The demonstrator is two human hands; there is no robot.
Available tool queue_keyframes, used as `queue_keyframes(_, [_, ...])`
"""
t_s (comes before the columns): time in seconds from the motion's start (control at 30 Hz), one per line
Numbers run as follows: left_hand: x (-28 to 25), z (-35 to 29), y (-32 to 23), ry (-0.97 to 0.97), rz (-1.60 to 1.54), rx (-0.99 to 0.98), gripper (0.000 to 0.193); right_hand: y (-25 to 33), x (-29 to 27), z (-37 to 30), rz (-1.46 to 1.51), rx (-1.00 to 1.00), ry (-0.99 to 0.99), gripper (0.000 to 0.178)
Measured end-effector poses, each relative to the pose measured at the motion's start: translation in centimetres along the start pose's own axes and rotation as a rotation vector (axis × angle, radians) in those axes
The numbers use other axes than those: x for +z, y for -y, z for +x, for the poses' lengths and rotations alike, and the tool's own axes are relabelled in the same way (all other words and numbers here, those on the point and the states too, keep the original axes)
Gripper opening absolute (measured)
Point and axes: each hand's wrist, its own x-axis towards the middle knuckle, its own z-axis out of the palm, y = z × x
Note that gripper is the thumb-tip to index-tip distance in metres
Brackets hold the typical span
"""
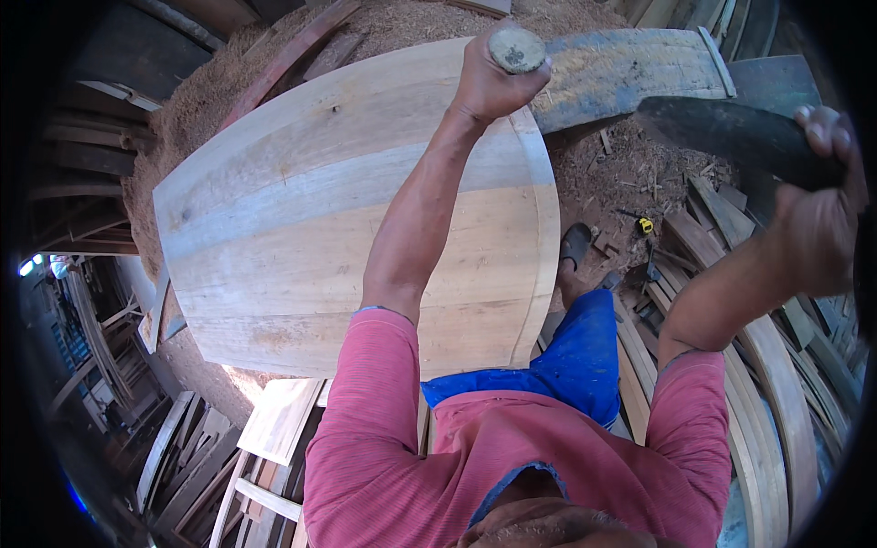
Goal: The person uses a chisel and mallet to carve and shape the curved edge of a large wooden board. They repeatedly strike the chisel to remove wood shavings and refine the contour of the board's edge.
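My left hand (484,84) is closed round an upright wooden handle, whose round, worn, pale end (517,49) points up. Whatever lies below the fist is hidden. It is over the far right part of a large pale panel (347,237) of joined wooden boards, by a strip along its right edge. Raised at the right, my right hand (818,219) grips a long, dark, flat club-like piece (731,132). That piece reaches leftward from the fingers; its exact kind is unclear.
A worn plank (630,68) extends past the panel at the far right. Sawdust and shavings cover the ground, with a yellow tape measure (645,226) lying there. Stacked timber (776,402) fills the right side. More boards (279,425) lie at the near left.
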Motion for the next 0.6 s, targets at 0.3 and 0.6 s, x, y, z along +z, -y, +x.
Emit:
queue_keyframes(0.3, [1.3, -0.7, -0.2, -0.115, 0.100, 0.085, 0.031, -4.3, 7.8, -3.7, -0.725, 0.384, 0.563, 0.036])
queue_keyframes(0.6, [0.0, 1.0, 2.3, -0.013, 0.118, -0.102, 0.011, 0.1, 5.5, -5.0, -0.172, 0.378, 0.050, 0.011])
